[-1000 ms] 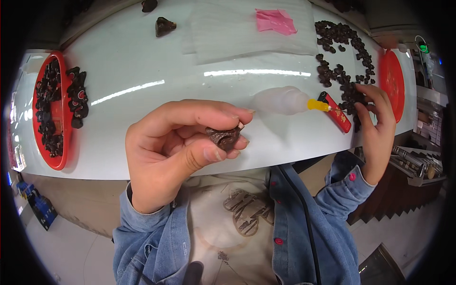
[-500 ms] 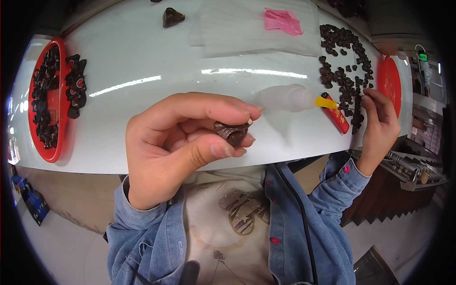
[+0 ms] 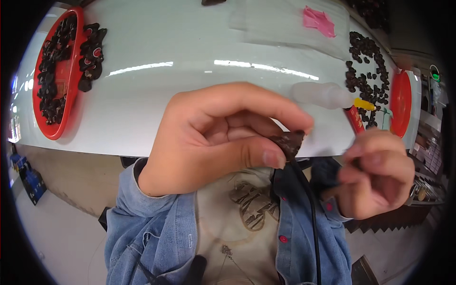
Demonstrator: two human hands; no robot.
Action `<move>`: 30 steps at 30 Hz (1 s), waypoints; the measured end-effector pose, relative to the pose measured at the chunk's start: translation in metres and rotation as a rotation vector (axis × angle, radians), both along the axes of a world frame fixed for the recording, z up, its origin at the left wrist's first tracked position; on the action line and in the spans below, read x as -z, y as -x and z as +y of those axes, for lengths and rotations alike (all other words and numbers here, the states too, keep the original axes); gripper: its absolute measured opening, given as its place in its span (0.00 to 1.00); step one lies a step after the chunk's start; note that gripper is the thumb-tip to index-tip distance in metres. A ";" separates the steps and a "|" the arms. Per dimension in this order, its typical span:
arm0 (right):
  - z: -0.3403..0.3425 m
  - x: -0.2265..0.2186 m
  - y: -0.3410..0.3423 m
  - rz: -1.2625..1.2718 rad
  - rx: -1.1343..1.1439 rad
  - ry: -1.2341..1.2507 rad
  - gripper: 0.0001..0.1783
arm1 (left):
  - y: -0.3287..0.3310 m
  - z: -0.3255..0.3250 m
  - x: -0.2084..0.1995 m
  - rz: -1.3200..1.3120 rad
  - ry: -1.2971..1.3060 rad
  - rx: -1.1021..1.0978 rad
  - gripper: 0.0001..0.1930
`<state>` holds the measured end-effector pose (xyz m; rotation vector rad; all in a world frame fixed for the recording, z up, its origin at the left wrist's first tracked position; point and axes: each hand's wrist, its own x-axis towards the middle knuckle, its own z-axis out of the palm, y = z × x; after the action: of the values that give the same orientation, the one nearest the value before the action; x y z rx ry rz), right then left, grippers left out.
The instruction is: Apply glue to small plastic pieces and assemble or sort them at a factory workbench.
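Note:
My left hand is closed in a pinch round a dark brown, glossy carved piece, above the table's near edge. Part of that piece is hidden by the fingers. To its right my right hand, somewhat blurred, has thumb and fingers closed together. A small dark piece seems to sit between those fingertips; its kind cannot be made out. Beyond the right hand a translucent squeeze bottle with a yellow nozzle lies on its side. A red flat strip lies under the nozzle.
Many small dark pieces are strewn at the right by a red tray. At left a red basin holds larger dark pieces, with more beside it. Foam sheets and a pink cloth lie at the back.
My right hand has come from the strewn small pieces toward the left hand, its fingers now closed. The left hand has shifted right and turned the carved piece. The view has also shifted.

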<state>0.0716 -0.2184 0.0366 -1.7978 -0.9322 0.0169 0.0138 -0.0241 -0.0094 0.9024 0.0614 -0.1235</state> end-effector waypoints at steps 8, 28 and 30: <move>0.029 0.014 0.004 -0.048 -0.102 0.061 0.14 | 0.002 0.000 0.003 -0.004 0.080 -0.013 0.12; 0.021 0.025 0.016 0.161 0.000 0.009 0.05 | 0.008 0.008 0.005 -0.434 -0.401 -0.051 0.12; 0.017 0.029 0.015 0.135 -0.041 -0.007 0.07 | 0.013 0.036 0.002 -0.541 -0.583 -0.193 0.12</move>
<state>0.0564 -0.2016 0.0075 -1.7482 -0.8711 0.1583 0.0007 0.0117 -0.0115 1.4777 -0.3349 0.3382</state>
